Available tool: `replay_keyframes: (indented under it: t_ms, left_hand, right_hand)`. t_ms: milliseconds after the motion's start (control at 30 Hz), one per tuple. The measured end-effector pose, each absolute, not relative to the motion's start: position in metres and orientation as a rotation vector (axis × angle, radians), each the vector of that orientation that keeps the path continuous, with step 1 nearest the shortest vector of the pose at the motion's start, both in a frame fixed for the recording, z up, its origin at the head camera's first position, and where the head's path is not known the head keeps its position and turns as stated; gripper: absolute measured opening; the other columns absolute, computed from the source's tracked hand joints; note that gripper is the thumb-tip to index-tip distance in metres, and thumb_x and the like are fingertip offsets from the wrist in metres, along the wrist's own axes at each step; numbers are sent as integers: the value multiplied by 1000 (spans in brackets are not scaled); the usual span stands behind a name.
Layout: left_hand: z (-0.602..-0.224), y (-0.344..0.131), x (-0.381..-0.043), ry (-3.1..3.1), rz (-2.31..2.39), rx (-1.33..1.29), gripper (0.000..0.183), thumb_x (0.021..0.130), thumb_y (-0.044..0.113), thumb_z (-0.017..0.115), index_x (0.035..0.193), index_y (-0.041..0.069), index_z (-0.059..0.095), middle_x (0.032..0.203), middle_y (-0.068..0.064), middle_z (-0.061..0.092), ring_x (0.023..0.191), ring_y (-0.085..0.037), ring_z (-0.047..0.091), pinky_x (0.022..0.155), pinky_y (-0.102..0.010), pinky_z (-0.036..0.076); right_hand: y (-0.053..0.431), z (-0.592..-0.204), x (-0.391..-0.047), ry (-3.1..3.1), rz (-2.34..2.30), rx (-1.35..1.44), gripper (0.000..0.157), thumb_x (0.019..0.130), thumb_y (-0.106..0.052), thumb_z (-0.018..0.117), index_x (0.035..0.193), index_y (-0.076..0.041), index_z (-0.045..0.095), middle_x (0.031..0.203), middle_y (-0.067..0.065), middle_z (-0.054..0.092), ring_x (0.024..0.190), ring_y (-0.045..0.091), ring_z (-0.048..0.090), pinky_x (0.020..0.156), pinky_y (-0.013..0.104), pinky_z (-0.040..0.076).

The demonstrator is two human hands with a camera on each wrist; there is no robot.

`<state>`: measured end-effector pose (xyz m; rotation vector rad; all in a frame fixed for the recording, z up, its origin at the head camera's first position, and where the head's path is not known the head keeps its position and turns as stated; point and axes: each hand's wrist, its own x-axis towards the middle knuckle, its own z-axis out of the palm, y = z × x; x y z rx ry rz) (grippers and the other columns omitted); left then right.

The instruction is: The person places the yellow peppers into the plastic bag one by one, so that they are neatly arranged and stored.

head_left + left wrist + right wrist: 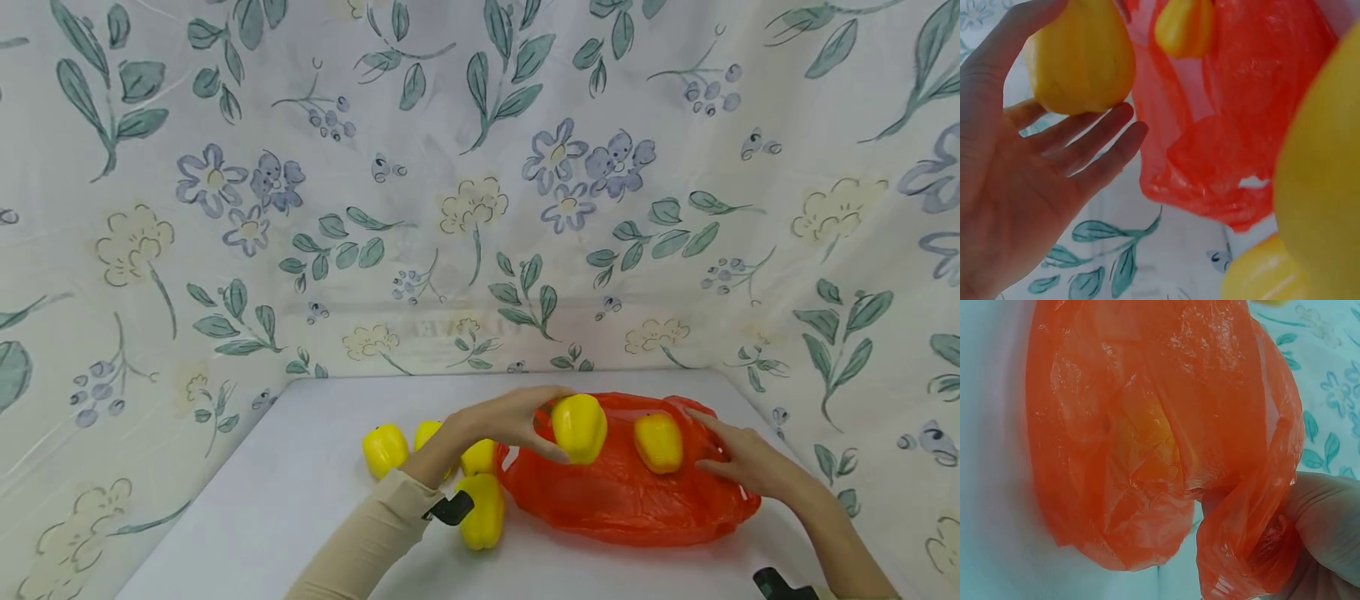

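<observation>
My left hand (513, 417) grips a yellow bell pepper (580, 429) between thumb and fingers, held over the left part of a red plastic bag (600, 508). The left wrist view shows this pepper (1082, 59) above the spread lower fingers. At the bag's right end, my right hand (738, 454) holds its edge; in the right wrist view the thumb and fingers pinch bunched red plastic (1250, 562). Another yellow bell pepper (659, 443) lies in the bag's opening, and a yellow shape (1147, 434) shows through the film.
Left of the bag, several more yellow bell peppers stand on the white table (285, 508): one pepper (386, 451) at the far left, another (482, 521) nearest the front, others partly behind my left forearm. A floral cloth (480, 167) hangs behind and at both sides.
</observation>
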<state>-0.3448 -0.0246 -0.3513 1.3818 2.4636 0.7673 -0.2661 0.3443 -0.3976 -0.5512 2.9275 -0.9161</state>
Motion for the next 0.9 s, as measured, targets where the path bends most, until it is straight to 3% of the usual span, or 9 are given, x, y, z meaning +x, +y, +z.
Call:
replay_keyframes:
  t_ms: [167, 400, 900]
  left_hand:
    - [-353, 0, -352, 2436, 749, 1356, 82, 76, 46, 81, 144, 29, 39, 134, 15, 52, 118, -6, 50, 100, -31, 51]
    - [-360, 23, -361, 2493, 619, 1306, 83, 77, 46, 80, 146, 28, 37, 132, 15, 52, 115, -5, 49, 96, -22, 49]
    - [-376, 44, -377, 2566, 439, 1207, 81, 78, 45, 80, 145, 21, 40, 130, 9, 55, 114, -10, 49, 100, -25, 46]
  right_hand:
    - [344, -396, -266, 2939, -895, -553, 78, 85, -16, 74, 148, 2, 33, 122, 25, 62, 95, 23, 61, 73, 32, 61]
    - [345, -396, -265, 2937, -910, -550, 77, 85, -16, 74, 148, 2, 33, 122, 24, 62, 97, 24, 62, 73, 32, 61]
    - [346, -396, -265, 2940, -897, -542, 79, 84, -15, 74, 148, 3, 32, 121, 26, 62, 91, 21, 61, 72, 31, 61]
